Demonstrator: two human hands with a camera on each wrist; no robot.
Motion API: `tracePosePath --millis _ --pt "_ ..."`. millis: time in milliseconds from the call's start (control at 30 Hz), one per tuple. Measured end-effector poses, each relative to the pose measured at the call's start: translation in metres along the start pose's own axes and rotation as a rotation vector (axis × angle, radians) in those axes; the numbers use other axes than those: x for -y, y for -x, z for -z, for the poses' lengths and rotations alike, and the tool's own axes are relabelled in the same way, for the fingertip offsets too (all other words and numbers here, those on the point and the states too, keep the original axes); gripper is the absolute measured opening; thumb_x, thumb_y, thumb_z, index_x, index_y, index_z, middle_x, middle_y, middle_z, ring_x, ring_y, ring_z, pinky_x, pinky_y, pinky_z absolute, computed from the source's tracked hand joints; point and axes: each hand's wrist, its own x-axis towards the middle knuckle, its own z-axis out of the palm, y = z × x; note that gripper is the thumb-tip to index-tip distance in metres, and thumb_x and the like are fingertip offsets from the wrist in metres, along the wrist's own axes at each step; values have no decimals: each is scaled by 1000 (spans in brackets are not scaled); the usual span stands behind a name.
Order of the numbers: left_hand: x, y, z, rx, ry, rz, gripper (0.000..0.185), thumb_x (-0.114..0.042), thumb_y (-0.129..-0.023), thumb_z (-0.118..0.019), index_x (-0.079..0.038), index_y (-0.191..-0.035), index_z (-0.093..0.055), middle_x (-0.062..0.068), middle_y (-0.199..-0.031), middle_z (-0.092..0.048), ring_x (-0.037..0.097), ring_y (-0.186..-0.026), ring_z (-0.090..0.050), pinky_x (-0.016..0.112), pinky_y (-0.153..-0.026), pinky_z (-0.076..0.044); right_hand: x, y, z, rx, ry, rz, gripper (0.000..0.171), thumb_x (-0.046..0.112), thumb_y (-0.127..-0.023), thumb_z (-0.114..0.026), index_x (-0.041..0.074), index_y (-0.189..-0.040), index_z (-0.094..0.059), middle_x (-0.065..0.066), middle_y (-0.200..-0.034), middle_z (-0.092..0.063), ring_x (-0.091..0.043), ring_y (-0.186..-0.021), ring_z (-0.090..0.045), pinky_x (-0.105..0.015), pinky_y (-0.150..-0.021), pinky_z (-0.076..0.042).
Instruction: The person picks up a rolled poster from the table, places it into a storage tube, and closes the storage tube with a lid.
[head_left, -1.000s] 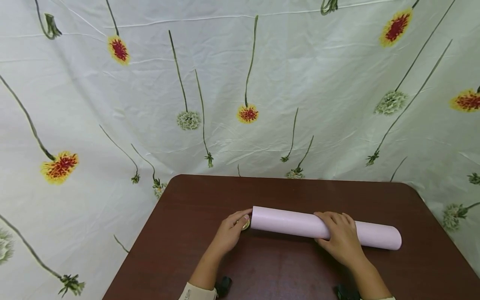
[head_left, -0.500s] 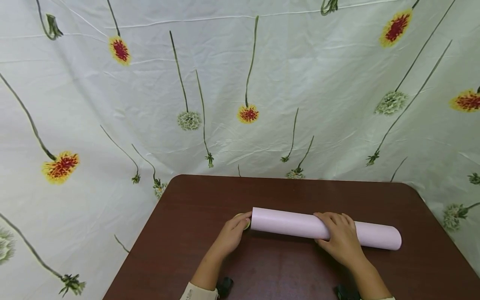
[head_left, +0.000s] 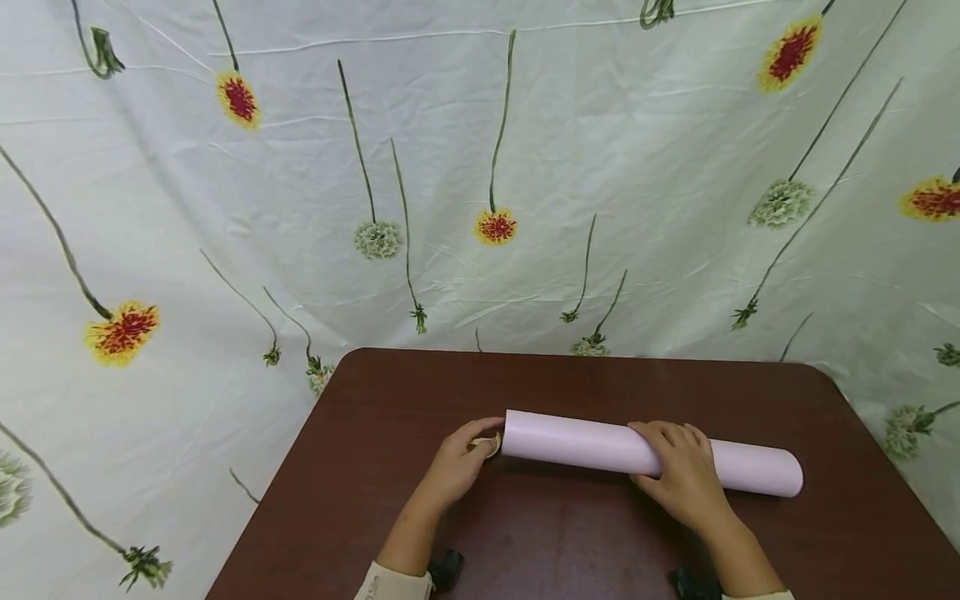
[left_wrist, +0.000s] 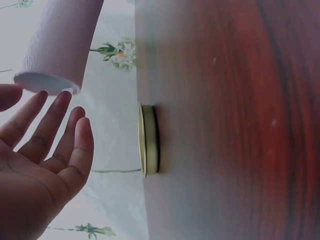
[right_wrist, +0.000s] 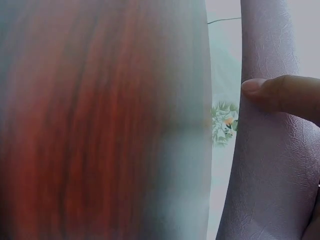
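Note:
A long pale-pink tube [head_left: 573, 440] with a creased surface is held above the table, lying crosswise in the head view. My right hand [head_left: 681, 477] grips it right of its middle, thumb [right_wrist: 280, 95] on the near side and fingers over the top. At the tube's left end is my left hand [head_left: 454, 468], its fingers loosely bent and fingertips right at the rim, as the left wrist view shows. Below that hand, a round, shallow gold lid [left_wrist: 149, 140] lies on the tabletop; in the head view it is partly hidden behind the fingers.
The dark reddish-brown table [head_left: 420, 383] has rounded far corners. Behind it hangs a white cloth [head_left: 300, 167] printed with flowers. Dark straps [head_left: 446, 570] show at the wrists, near the light sleeves.
My left hand's fingers have shifted slightly at the tube's end, spreading a little from the thumb. The tube's left end has risen very slightly. My right hand keeps its grip.

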Motion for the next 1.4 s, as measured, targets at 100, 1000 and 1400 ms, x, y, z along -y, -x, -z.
tracePosePath --millis 100,1000,1400 --pt "1 -3 4 -13 -12 -6 35 -17 -97 -63 -22 -131 -67 7 -134 -63 20 -96 -66 33 -78 -53 -1 -1 1 0 2 0 83 13 -56 -98 16 -132 -63 -9 -116 -65 -32 -112 -59 -60 -106 -28" --pt "15 -23 19 117 -436 -66 69 -13 -83 -81 -2 -145 -53 17 -142 -54 41 -134 -47 56 -104 -45 -12 4 12 26 45 24 87 14 -55 -98 19 -134 -61 -8 -115 -64 -32 -113 -58 -62 -103 -30" --pt "14 -24 15 169 -593 -121 66 -5 -80 -80 0 -142 -56 18 -145 -54 42 -136 -47 53 -105 -46 -17 5 14 34 60 28 85 15 -57 -97 19 -134 -60 -8 -116 -64 -34 -112 -58 -61 -102 -30"
